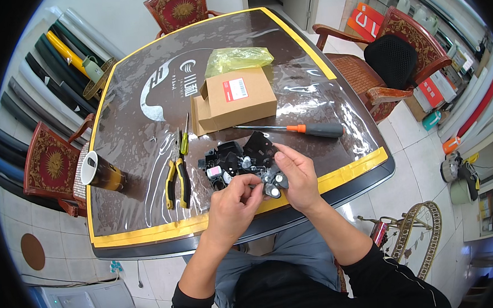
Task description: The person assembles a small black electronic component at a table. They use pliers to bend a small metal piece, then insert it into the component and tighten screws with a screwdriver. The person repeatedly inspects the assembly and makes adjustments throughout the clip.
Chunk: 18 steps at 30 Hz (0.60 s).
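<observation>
A black plastic and metal mechanism (231,157) with several small parts lies near the front of the table. My right hand (297,176) grips its right side, thumb on top, beside a flat black plate (259,148). Closed in a pinch, my left hand (234,204) is at the mechanism's near side, and what its fingertips hold is hidden. Metal parts with round ends (274,187) show between the two hands.
Left of the mechanism lie yellow-black pliers (178,183) and a green-handled screwdriver (185,142). Behind it are a long screwdriver (315,129), a cardboard box (240,100) and a yellow plastic bag (235,58). A paper cup (102,171) stands near the film-covered table's (142,208) left edge.
</observation>
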### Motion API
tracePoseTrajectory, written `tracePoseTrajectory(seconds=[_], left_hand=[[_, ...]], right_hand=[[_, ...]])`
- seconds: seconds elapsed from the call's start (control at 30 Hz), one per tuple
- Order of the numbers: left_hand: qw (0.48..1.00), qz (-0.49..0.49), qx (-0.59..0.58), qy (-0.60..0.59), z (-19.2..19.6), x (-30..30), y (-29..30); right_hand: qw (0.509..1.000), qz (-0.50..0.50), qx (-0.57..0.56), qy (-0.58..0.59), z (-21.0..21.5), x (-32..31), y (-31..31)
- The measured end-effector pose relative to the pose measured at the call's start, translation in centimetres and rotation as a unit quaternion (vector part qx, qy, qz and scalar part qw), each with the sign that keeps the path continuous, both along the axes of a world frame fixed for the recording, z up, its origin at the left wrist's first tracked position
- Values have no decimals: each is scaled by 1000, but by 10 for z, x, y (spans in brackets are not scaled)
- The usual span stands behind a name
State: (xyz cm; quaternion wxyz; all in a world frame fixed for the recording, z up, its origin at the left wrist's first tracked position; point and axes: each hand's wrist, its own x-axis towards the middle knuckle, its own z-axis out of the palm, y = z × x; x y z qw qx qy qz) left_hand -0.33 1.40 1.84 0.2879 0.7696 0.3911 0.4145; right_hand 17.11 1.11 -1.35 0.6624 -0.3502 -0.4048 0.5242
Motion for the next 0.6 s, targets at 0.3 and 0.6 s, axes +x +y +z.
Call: tracePoseTrajectory(seconds=[0.3,0.6], left_hand=[[1000,11,9,-3,-2,1,0],[998,29,32,-46,-11,6,-2]], right_hand=[[1000,3,-1,-5,0,0,1],[1000,-3,0,-10,-4,0,2]])
